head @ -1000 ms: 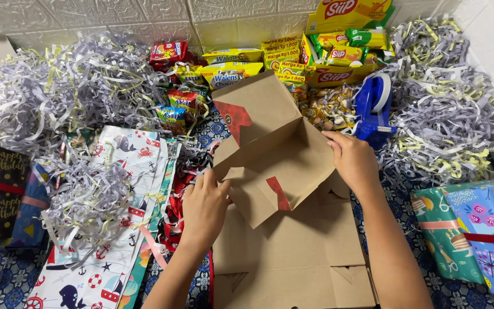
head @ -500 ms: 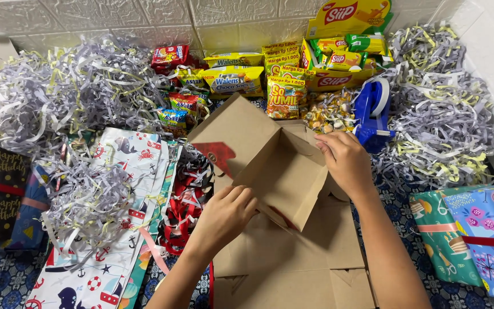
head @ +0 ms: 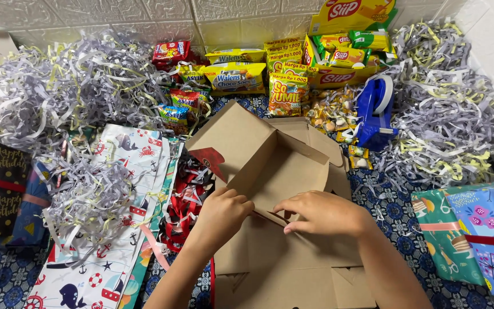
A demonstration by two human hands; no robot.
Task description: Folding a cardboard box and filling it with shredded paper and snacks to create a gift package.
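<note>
Brown cardboard fills the middle of the head view: a flat-cut box (head: 270,189) is half-folded, its far panels tilted up toward twelve o'clock while the near panels lie flat on the blue patterned floor cloth (head: 395,200). Left hand (head: 224,214) is curled nearly closed, fingers pinching the edge of a flap at the centre seam. Right hand (head: 321,214) lies almost flat, fingers together, pressing down on the neighbouring flap, fingertips just meeting the left hand's. Both are on the box, nothing else in either grip.

By my reckoning the folding is partway: the back wall and one side panel stand, but the front panels at six o'clock remain flat and no closed shape exists yet. The blue tape dispenser (head: 375,111) sits at two o'clock, apart from the hands, looking untouched.

Around it: snack packets (head: 235,77) at twelve o'clock, shredded paper (head: 58,97) at ten and again at two, nautical wrapping paper (head: 115,194) at nine, a wrapped gift (head: 475,234) at four.
</note>
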